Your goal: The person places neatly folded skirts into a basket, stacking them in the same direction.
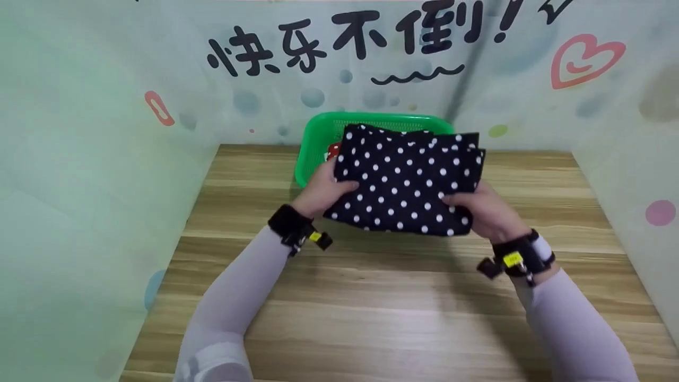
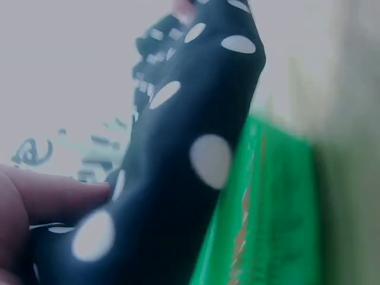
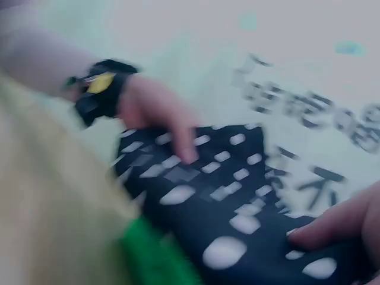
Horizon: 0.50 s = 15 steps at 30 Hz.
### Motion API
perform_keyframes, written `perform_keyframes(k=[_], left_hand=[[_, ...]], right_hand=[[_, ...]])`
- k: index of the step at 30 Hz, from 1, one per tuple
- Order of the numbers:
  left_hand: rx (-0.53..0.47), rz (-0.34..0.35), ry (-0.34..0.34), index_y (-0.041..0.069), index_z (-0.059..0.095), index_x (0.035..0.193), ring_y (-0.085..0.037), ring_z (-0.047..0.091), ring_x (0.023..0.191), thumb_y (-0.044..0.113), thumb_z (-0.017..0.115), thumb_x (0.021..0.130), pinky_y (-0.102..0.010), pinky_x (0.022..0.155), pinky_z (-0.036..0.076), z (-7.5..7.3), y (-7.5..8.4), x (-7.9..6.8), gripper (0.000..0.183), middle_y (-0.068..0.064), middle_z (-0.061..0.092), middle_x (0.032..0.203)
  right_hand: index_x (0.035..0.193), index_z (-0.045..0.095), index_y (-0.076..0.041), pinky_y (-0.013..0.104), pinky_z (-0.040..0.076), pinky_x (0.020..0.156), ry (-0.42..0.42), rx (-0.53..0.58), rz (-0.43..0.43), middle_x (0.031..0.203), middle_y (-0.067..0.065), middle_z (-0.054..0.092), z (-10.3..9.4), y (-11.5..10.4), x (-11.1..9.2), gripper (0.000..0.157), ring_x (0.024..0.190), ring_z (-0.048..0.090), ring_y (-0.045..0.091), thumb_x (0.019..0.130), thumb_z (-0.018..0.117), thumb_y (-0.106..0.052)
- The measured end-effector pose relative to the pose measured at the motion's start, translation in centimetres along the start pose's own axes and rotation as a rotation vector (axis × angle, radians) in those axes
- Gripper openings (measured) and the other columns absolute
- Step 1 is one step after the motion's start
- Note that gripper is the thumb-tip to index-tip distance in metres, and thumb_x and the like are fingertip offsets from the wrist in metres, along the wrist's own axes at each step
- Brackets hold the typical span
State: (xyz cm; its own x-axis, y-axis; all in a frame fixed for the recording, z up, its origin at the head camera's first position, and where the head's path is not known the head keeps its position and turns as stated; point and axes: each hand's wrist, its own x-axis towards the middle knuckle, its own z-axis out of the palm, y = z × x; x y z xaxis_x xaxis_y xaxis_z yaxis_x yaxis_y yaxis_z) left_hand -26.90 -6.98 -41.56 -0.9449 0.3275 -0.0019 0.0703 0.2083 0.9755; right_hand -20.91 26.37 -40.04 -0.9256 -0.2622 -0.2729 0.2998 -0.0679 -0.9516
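A folded black cloth with white polka dots [image 1: 406, 183] is held up between both hands, over the front part of a green plastic basket [image 1: 307, 151]. My left hand [image 1: 323, 188] grips its left side, thumb on the front face and fingers hidden behind. On the right side my right hand [image 1: 488, 209] pinches it the same way. Several layers show along the cloth's upper edge. In the left wrist view the cloth [image 2: 172, 160] hangs beside the basket's green wall [image 2: 285, 202]. The right wrist view shows both thumbs pressing on the dotted cloth [image 3: 196, 190].
Something red with white spots [image 1: 333, 150] lies inside the basket, mostly covered by the cloth. The basket stands at the back of the wood-grain table [image 1: 371, 307], against a printed backdrop [image 1: 276, 106]. Pale side walls [image 1: 79, 185] flank the table.
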Motion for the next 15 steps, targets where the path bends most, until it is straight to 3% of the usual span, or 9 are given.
perform_keyframes(k=[4, 7, 11, 15], left_hand=[[-0.083, -0.067, 0.026, 0.002, 0.048, 0.153, -0.032, 0.064, 0.132, -0.002, 0.070, 0.095, -0.039, 0.112, 0.054, -1.2, 0.4, 5.3, 0.062, -0.018, 0.063, 0.146], [-0.155, -0.145, 0.062, 0.002, 0.049, 0.152, -0.032, 0.067, 0.125, 0.000, 0.069, 0.097, -0.038, 0.103, 0.060, -2.5, -0.1, 7.9, 0.059, -0.019, 0.064, 0.142], [-0.165, -0.219, 0.106, -0.002, 0.048, 0.153, -0.032, 0.069, 0.120, 0.002, 0.070, 0.098, -0.037, 0.097, 0.062, -3.8, -1.0, 9.1, 0.059, -0.022, 0.063, 0.142], [-0.064, -0.226, 0.186, 0.001, 0.040, 0.160, -0.030, 0.065, 0.125, 0.009, 0.071, 0.098, -0.036, 0.100, 0.060, -4.6, -1.4, 8.8, 0.070, -0.021, 0.057, 0.149]], right_hand=[[0.150, 0.040, -0.010, 0.035, 0.062, 0.095, 0.077, 0.018, 0.024, 0.134, 0.006, 0.059, -1.3, -2.1, 5.7, 0.056, 0.114, 0.067, 0.022, 0.100, 0.061, 0.003], [0.154, 0.037, -0.007, 0.035, 0.060, 0.096, 0.154, -0.034, 0.054, 0.133, 0.006, 0.059, -1.6, -2.4, 9.4, 0.060, 0.115, 0.065, 0.022, 0.100, 0.061, 0.002], [0.163, 0.030, -0.005, 0.042, 0.055, 0.108, 0.228, -0.107, 0.066, 0.146, 0.012, 0.054, -1.4, -2.1, 11.6, 0.067, 0.129, 0.060, 0.029, 0.102, 0.057, -0.001], [0.162, 0.037, -0.005, 0.041, 0.051, 0.116, 0.424, -0.269, -0.128, 0.158, 0.018, 0.051, -1.1, -2.5, 10.4, 0.063, 0.143, 0.053, 0.032, 0.102, 0.056, -0.002]])
